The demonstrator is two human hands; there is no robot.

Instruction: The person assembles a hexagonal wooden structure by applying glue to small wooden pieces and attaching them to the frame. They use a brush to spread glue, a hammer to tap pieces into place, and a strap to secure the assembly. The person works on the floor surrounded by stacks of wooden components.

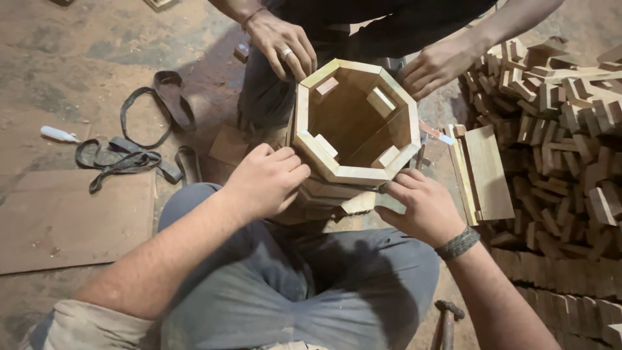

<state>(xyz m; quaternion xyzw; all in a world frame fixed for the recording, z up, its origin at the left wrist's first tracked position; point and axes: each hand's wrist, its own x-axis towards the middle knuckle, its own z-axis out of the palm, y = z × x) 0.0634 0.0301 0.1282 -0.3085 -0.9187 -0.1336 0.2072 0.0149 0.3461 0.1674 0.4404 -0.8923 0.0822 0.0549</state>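
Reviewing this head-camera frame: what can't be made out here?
- Left hand fingertips: curled against the octagonal wooden frame, so the grip is hidden.
- Frame's bottom: in shadow, and its lower outside is blocked by both hands and the wearer's legs.
- Hammer: cut off by the bottom edge.
- Co-worker's hands: arms cut off by the top edge.
- Right hand: fingertips hidden under the frame's rim.

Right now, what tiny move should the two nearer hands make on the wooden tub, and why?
Probably keep pressing inward. The left hand and right hand grip the near side of the tub, while another person's hands hold the far rim. The rim is made of separate pieces, so letting go might loosen them.
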